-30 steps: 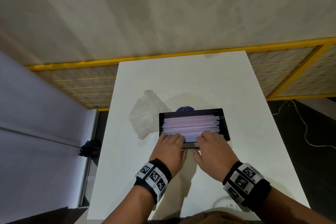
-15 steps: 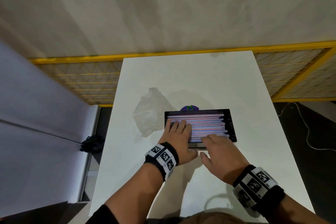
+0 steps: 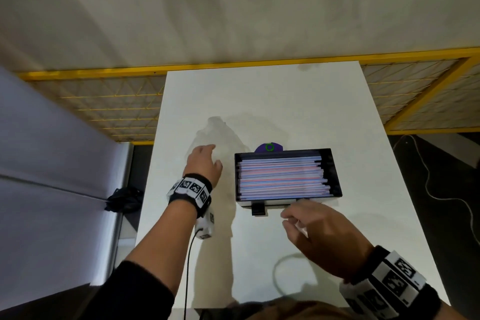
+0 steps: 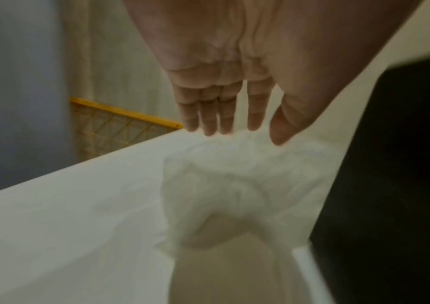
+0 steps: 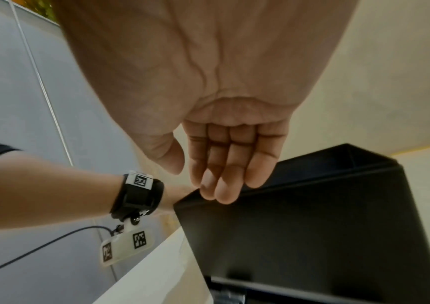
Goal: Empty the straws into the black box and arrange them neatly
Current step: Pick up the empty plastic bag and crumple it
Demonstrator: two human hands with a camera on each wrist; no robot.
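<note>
A person's left arm stretches forward over the white bench (image 3: 259,101), the left hand (image 3: 204,163) reaching out palm down with fingers straight and close together above a crumpled clear plastic bag (image 3: 220,135) that lies just left of the black box (image 3: 335,171). In the left wrist view the fingertips (image 4: 209,129) hang at the far edge of the bag; whether they touch it cannot be told through the blur, and the hand holds nothing. The right arm comes in from the near right, the right hand (image 3: 314,228) hovering at the near side of the box with its fingers loosely bent and together, thumb apart, gripping nothing. From the right wrist camera those fingers (image 5: 224,185) show in front of the box's near rim; contact cannot be confirmed. The straws (image 3: 280,176), pale with pink and blue stripes, lie inside the box in a level stack, running left to right, their ends fairly even at the left wall and a little ragged at the right. A purple object (image 3: 268,147) peeks out just behind the far wall of the box. Both wrists wear black bands with black-and-white markers (image 3: 191,187), and a cable (image 3: 188,267) trails from the left one toward the near edge of the bench.
</note>
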